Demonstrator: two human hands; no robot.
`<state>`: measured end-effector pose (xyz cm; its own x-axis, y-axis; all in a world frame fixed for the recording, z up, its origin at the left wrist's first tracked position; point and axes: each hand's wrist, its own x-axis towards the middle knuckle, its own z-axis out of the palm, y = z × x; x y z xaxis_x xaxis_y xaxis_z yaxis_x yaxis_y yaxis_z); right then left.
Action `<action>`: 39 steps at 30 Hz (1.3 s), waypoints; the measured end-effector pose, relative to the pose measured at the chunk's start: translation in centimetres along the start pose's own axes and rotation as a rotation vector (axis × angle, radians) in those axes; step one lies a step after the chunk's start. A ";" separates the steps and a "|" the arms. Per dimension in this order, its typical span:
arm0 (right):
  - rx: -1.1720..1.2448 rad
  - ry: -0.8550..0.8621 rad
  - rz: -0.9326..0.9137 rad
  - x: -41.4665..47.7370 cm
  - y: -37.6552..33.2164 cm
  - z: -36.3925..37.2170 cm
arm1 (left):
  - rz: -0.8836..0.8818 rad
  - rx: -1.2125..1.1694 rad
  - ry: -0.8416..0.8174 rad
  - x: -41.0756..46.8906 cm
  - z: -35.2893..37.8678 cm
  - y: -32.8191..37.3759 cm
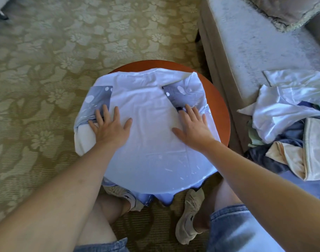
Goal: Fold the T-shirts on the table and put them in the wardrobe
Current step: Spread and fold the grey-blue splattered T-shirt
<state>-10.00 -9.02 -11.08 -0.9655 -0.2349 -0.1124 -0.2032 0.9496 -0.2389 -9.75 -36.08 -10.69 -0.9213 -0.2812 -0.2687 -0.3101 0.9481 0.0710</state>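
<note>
T-shirt (148,110) lies beneath left grip (110,128), right grip (193,128).

Both hands lie flat on a white T-shirt (146,113) spread over a round table (222,113): left hand (110,127), right hand (193,128). More clothes (290,124) lie on the sofa (246,42).

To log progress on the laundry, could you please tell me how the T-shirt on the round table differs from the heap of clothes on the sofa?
The T-shirt lies smoothed flat under the left hand and right hand; the heap of clothes is crumpled and untouched. The T-shirt is one white garment with blue printed parts; the heap of clothes mixes white, navy, cream and green. Neither is fully folded yet.
</note>
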 end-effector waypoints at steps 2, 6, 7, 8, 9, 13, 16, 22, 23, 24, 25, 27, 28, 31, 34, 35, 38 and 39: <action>0.035 0.037 0.050 -0.5 -0.4 1.1 | 0.014 -0.002 0.007 0.2 0.6 0.4; 0.013 0.019 0.132 1.1 0.6 0.9 | 0.050 -0.022 0.048 1.0 0.7 2.3; 0.015 0.022 0.143 1.6 1.1 0.7 | 0.055 -0.032 0.058 1.2 0.8 2.8; 0.021 0.036 0.148 1.9 1.5 0.5 | 0.060 -0.040 0.071 1.5 0.8 3.4; 0.025 0.058 0.147 2.1 1.9 0.4 | 0.064 -0.046 0.082 1.7 0.8 3.8; -0.041 0.051 0.168 3.0 3.6 0.1 | 0.055 -0.049 0.099 2.7 0.6 4.4; -0.096 -0.009 0.169 3.6 4.2 -0.1 | 0.057 -0.029 0.057 3.0 0.5 4.4; -0.076 0.004 0.141 1.4 5.3 -1.4 | 0.080 -0.077 -0.097 3.2 -2.4 2.8; -0.027 0.085 0.170 0.3 5.3 -1.6 | 0.095 -0.079 -0.017 2.3 -2.5 1.9; 0.043 0.168 0.211 -0.9 5.3 -1.6 | 0.105 -0.084 0.077 1.3 -2.3 0.9; 0.125 0.237 0.261 -2.2 5.4 -1.6 | 0.094 -0.101 0.155 0.0 -1.8 -0.2; 0.350 0.307 0.369 -4.5 5.7 -1.4 | -0.007 -0.170 0.212 -2.6 -0.2 -2.2; 0.499 0.303 0.431 -5.5 5.9 -1.3 | -0.074 -0.225 0.206 -3.9 0.5 -3.1; 0.867 0.168 0.636 -8.0 6.2 -1.4 | -0.178 -0.443 0.144 -7.0 1.9 -4.5; 1.029 0.089 0.703 -9.6 6.4 -1.3 | -0.251 -0.679 0.143 -9.0 1.7 -5.5; 1.075 0.093 0.707 -10.1 6.4 -1.3 | -0.284 -0.747 0.132 -9.4 1.7 -5.9; 1.127 0.097 0.700 -11.5 6.3 -1.6 | -0.309 -0.910 0.067 -11.0 1.3 -7.0; 1.107 0.096 0.701 -11.9 6.4 -1.6 | -0.298 -0.929 0.048 -11.5 1.1 -7.3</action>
<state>-0.02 0.15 -9.73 -0.8275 0.2944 -0.4781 0.5393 0.1799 -0.8227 3.37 -39.57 -9.20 -0.7774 -0.5156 -0.3604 -0.5743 0.3479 0.7410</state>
